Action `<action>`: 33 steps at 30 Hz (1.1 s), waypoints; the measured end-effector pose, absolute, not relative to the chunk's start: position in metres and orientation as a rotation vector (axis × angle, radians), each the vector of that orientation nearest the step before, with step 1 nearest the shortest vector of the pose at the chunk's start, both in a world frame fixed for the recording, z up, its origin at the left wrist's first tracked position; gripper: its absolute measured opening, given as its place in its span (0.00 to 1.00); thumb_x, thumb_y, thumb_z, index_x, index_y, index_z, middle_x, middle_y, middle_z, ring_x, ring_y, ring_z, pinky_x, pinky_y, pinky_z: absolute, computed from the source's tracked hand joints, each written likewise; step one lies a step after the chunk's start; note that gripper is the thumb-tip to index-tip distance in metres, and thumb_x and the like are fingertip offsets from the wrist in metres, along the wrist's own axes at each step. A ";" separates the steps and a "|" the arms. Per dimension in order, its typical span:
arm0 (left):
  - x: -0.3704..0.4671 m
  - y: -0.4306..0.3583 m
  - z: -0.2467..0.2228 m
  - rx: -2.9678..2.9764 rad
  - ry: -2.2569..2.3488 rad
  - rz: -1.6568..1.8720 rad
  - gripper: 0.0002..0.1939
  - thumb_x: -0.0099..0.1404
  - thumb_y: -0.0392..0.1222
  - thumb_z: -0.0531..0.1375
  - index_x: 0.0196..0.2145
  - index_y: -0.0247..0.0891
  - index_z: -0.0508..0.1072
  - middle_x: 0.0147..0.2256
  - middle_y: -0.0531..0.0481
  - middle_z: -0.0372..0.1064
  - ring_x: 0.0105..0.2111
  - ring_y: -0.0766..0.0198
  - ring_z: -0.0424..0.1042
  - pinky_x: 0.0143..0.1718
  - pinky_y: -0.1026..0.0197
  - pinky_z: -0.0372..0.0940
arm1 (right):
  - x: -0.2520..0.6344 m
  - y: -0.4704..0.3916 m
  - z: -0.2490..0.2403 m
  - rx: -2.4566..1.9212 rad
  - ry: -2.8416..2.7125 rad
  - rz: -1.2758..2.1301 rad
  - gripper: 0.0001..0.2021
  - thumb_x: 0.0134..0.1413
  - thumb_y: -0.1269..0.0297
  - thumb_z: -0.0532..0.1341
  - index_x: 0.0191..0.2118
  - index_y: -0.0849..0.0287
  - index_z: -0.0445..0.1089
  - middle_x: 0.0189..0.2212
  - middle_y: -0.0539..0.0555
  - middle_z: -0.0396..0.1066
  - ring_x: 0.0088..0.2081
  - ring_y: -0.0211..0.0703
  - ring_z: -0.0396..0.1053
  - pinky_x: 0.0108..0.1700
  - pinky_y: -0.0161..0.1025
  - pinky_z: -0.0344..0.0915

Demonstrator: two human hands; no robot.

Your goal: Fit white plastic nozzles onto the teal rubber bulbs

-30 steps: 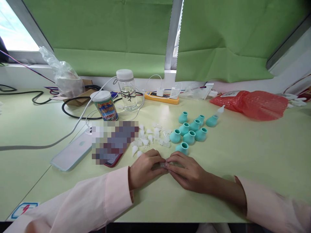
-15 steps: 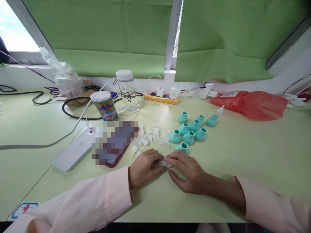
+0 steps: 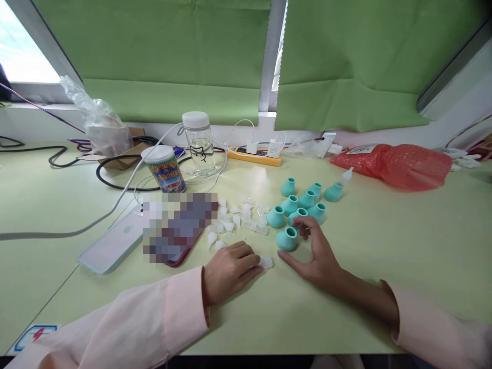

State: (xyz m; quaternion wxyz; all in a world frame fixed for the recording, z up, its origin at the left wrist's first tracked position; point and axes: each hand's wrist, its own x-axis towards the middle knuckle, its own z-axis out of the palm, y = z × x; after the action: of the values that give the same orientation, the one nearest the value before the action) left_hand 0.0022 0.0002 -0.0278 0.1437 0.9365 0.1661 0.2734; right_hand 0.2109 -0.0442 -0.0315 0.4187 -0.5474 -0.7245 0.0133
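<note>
My left hand (image 3: 233, 269) is closed on a small translucent white plastic piece (image 3: 266, 262), which pokes out past the fingertips just above the table. With thumb and fingers apart, my right hand (image 3: 315, 256) reaches around the nearest teal rubber bulb (image 3: 286, 239); whether it touches the bulb I cannot tell. Several more teal bulbs (image 3: 276, 217) stand upright behind, their round mouths facing up. One bulb (image 3: 333, 192) at the right of the group bears a translucent pointed tip (image 3: 347, 175). Left of the bulbs lie several loose white pointed tips (image 3: 228, 225) and clear pieces (image 3: 260, 228).
Two phones, one pale-cased (image 3: 111, 238) and one red-edged (image 3: 186, 252), lie at left. Behind them stand a printed can (image 3: 166, 171) and a water bottle (image 3: 202, 148) among cables. An orange power strip (image 3: 253, 157) and a red plastic bag (image 3: 400, 165) are along the back.
My right hand has left the white piece and moved right and forward, opening around the nearest bulb. My left hand still holds the piece in nearly the same place.
</note>
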 end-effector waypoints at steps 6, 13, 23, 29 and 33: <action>0.003 0.001 -0.028 2.733 0.456 0.735 0.07 0.60 0.39 0.53 0.32 0.32 0.67 0.27 0.45 0.67 0.28 0.63 0.65 0.28 0.63 0.63 | 0.210 -0.041 -0.033 -1.369 -1.898 0.083 0.14 0.46 0.67 0.58 0.42 0.56 0.60 0.36 0.54 0.62 0.40 0.46 0.63 0.40 0.42 0.63; 0.006 -0.006 -0.024 2.602 0.567 0.810 0.07 0.56 0.36 0.56 0.34 0.34 0.67 0.25 0.49 0.67 0.26 0.65 0.65 0.26 0.65 0.62 | 0.206 -0.048 -0.026 -1.142 -1.908 0.103 0.18 0.42 0.72 0.60 0.43 0.58 0.63 0.34 0.54 0.57 0.37 0.44 0.62 0.36 0.40 0.63; 0.004 -0.004 -0.012 2.102 0.784 0.966 0.10 0.52 0.37 0.61 0.33 0.32 0.71 0.28 0.48 0.72 0.26 0.66 0.71 0.30 0.65 0.69 | 0.208 -0.049 -0.025 -1.084 -2.048 0.136 0.13 0.38 0.77 0.54 0.35 0.59 0.60 0.26 0.52 0.62 0.27 0.40 0.59 0.29 0.38 0.60; 0.008 -0.007 -0.014 1.790 0.801 0.865 0.12 0.49 0.37 0.63 0.33 0.31 0.74 0.33 0.43 0.74 0.33 0.60 0.73 0.32 0.64 0.71 | 0.204 -0.047 -0.029 -1.066 -2.127 0.068 0.05 0.44 0.75 0.55 0.29 0.59 0.61 0.21 0.51 0.63 0.24 0.38 0.59 0.25 0.35 0.56; 0.010 -0.009 -0.017 1.770 0.771 0.873 0.13 0.49 0.38 0.63 0.34 0.31 0.75 0.32 0.43 0.75 0.32 0.60 0.73 0.32 0.64 0.71 | 0.198 -0.049 -0.029 -1.049 -2.148 0.019 0.04 0.45 0.74 0.54 0.29 0.60 0.62 0.20 0.51 0.62 0.23 0.39 0.58 0.23 0.35 0.54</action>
State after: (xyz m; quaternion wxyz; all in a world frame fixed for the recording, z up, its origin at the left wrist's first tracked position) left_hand 0.0096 -0.0093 -0.0169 0.4893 0.7286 0.3172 0.3592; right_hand 0.1980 -0.0488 -0.0286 0.3666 -0.4081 -0.8361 0.0074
